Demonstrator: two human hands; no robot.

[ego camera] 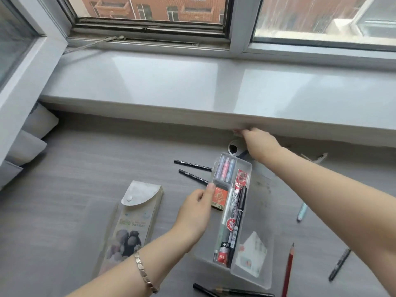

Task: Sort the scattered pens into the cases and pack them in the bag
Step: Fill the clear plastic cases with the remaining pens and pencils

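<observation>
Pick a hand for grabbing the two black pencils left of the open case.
Left. The left hand rests on the clear case edge, right beside the black pencils; the right hand is stretched away under the windowsill.

A grey wood-grain bench (85,163) runs under a pale, glossy windowsill (192,86) that juts out over its far edge. Above the sill stands a grey-framed window (235,28), its left pane swung open on a metal stay (100,42). Through the glass shows a red brick building (154,7) with balconies. A round cable hole (234,148) sits in the bench just below the sill's lip. At the far left, beside the bench, pale grey cushions (32,138) are stacked against the wall. A silver link bracelet (143,273) shows near the bottom edge.
</observation>
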